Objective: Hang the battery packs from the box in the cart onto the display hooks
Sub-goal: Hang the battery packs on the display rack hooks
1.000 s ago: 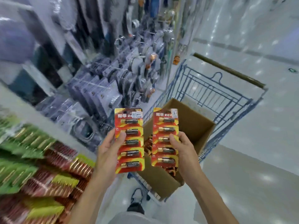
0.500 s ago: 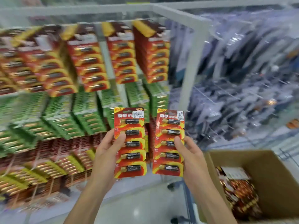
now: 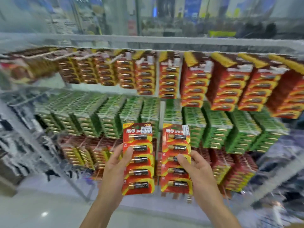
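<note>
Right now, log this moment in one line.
left hand: holds left battery pack | right hand: holds right battery pack | packs: upright, apart, before display rack | neither hung yet

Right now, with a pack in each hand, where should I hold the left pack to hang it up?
Pinch the left pack by its left edge near mid-height, coming from the left, as the left hand does. The card is flat, tall and upright, so that probably steadies it and leaves its top free for hanging.
</note>
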